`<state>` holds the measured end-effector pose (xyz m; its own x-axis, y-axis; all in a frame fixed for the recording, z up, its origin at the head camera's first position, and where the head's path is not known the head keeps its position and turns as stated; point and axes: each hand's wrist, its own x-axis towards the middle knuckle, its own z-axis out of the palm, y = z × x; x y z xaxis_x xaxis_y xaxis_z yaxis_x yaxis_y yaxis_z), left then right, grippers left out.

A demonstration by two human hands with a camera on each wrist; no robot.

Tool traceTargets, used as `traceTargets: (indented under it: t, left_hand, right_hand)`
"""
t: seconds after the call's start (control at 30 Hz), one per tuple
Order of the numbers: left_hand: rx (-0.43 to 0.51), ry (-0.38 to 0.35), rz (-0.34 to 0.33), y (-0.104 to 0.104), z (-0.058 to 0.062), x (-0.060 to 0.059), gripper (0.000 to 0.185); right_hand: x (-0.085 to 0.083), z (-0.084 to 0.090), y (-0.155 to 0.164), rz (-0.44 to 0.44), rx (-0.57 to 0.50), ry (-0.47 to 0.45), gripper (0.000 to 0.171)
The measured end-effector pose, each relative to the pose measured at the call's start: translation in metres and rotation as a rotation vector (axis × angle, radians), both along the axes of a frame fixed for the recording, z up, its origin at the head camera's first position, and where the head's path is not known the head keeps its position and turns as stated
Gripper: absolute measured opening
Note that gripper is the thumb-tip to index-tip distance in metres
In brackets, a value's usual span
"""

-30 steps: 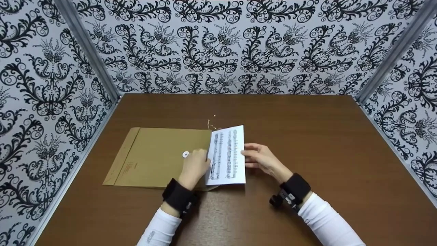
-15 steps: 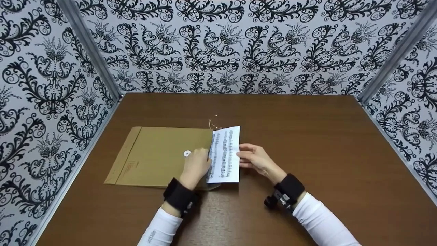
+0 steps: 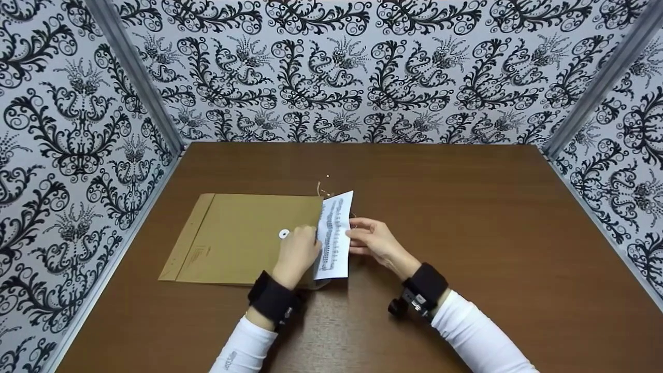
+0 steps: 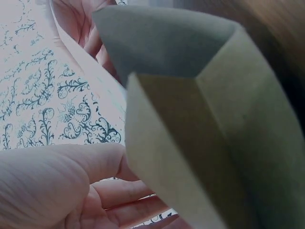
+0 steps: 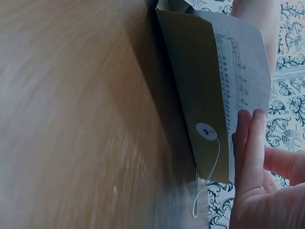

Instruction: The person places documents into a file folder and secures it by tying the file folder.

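A brown string-tie envelope [image 3: 243,233] lies on the table, its mouth to the right. My left hand [image 3: 298,254] grips the upper edge of that mouth; in the left wrist view its thumb and fingers pinch the paper and the envelope gapes. Printed sheet music [image 3: 335,243] sits partly inside, its outer part tilted up. My right hand [image 3: 378,242] holds the sheet's right edge between thumb and fingers. In the right wrist view, the envelope's flap [image 5: 190,81] with a white button disc [image 5: 206,131] and a loose string [image 5: 214,167] lies beneath the sheet. The inserted part is hidden.
The brown wooden table [image 3: 466,207] extends right of the hands. Patterned walls [image 3: 331,67] stand behind and at both sides, with grey corner posts [image 3: 137,72]. A second white disc [image 3: 284,234] is on the envelope's face.
My right hand has moved left with the sheet music, and less of the sheet shows outside the envelope. My left hand and the envelope have stayed nearly in place.
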<state>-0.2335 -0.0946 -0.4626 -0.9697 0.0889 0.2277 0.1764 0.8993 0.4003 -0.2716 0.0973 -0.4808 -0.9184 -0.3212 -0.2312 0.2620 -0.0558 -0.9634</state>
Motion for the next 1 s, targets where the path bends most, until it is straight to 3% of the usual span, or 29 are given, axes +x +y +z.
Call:
traceTargets:
  t: [0.3, 1.0]
  left_hand:
    - [-0.011, 0.014, -0.001, 0.0, 0.002, 0.001, 0.008]
    - [-0.022, -0.012, 0.016, 0.001, 0.004, 0.001, 0.01]
  right_hand:
    - [0.002, 0.003, -0.011, 0.004, -0.007, 0.011, 0.049]
    - [-0.007, -0.011, -0.011, 0.002, 0.11, -0.016, 0.044]
